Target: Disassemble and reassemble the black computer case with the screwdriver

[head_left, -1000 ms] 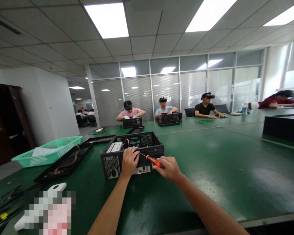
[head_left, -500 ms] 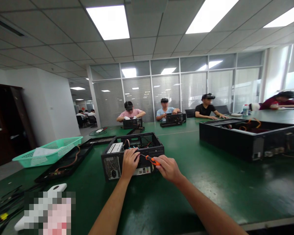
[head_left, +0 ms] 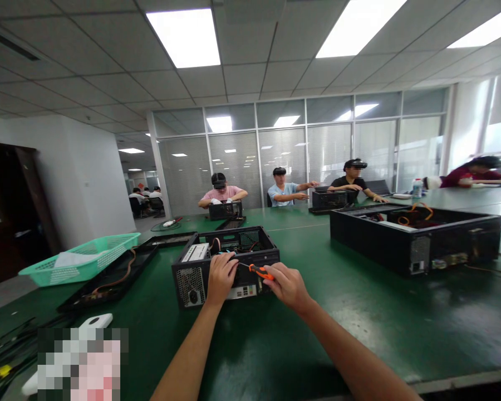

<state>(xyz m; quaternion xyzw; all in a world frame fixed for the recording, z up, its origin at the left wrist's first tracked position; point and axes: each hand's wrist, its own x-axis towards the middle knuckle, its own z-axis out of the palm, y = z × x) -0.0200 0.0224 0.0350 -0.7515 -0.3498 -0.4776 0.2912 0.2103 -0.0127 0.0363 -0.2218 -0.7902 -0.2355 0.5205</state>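
Note:
My right hand (head_left: 288, 284) is closed around the orange and black handle of a screwdriver (head_left: 259, 271). Its thin shaft points left toward the fingers of my left hand (head_left: 222, 278). Those fingers are bent together at the upper rear edge of an open black computer case (head_left: 229, 259); what they pinch, if anything, is hidden. The case lies on its side, its open top showing cables and a labelled power supply (head_left: 197, 252). Below my left hand, the rear port panel (head_left: 244, 291) is partly visible.
A green basket (head_left: 81, 262) and a black side panel (head_left: 112, 278) lie left on the green table (head_left: 359, 334). Black cables (head_left: 8, 356) are at the near left. A larger open case (head_left: 371, 245) stands right. People sit opposite with other cases (head_left: 225, 210).
My hands and the screwdriver stay nearly in place. Across the table, a person in light blue has arms stretched out and a case has moved right. The large case at right has shifted left.

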